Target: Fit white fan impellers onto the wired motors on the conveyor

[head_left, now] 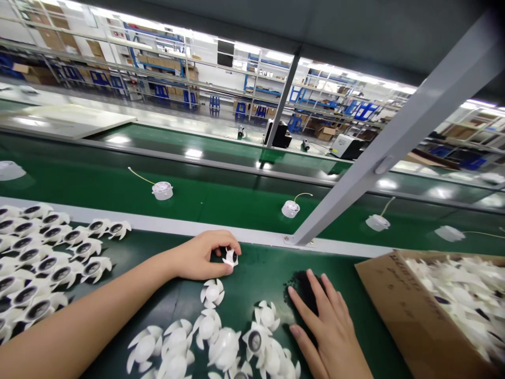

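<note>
My left hand [207, 256] is closed on a small white fan impeller [231, 257], whose dark hub faces right, just above the green work surface. Over to the right, my right hand [329, 321] lies with fingers spread at a heap of tiny black parts [304, 288]. What its fingertips touch in the heap is too small to tell. Between my hands and nearer to me are several loose white impellers [223, 347], most with the closed side up. One impeller [212, 293] sits just below my left hand.
Rows of impellers [47, 263] with dark hubs up cover the left side. A cardboard box [418, 310] full of impellers stands at right. Beyond the rail, white round housings [162, 190] with wires sit on a green conveyor belt [221, 210]. A slanted metal post [379, 158] rises ahead.
</note>
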### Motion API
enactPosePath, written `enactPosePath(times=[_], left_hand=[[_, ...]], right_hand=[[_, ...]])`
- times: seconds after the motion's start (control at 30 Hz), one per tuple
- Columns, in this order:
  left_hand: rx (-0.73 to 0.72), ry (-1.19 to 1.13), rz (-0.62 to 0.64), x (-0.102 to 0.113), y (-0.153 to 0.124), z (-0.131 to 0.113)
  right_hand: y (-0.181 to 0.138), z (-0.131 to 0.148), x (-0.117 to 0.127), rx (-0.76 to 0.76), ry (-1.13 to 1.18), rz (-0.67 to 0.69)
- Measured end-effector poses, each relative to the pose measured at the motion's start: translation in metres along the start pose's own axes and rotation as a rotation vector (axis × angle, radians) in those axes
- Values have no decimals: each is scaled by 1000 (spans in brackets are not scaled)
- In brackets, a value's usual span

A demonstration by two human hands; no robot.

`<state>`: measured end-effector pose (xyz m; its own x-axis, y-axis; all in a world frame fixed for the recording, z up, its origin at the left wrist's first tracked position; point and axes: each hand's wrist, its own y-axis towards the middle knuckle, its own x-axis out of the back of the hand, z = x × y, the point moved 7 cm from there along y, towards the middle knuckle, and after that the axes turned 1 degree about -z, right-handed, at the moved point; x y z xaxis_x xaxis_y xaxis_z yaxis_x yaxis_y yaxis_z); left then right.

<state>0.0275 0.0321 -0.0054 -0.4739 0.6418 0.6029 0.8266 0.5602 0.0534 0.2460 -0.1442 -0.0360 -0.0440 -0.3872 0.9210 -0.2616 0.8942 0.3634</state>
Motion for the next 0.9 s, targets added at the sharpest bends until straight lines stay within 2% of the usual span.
enactPosePath(times=[0.17, 0.33, 0.5, 0.7, 0.9], left_hand=[[-4, 2, -1, 0, 0, -1], [-9, 2, -6, 1, 1, -2], [-43, -25, -32, 1, 1, -1], [-140, -48, -64, -1, 0, -4], [-141, -36, -66, -3, 1, 1]], right_hand=[[-1, -7, 5, -75, 80, -59], [-2, -6, 5, -56, 144, -62], [0, -20, 15, -209, 256, -192], [19, -17, 10, -157, 390, -36], [34, -4, 13, -52, 230, 40]])
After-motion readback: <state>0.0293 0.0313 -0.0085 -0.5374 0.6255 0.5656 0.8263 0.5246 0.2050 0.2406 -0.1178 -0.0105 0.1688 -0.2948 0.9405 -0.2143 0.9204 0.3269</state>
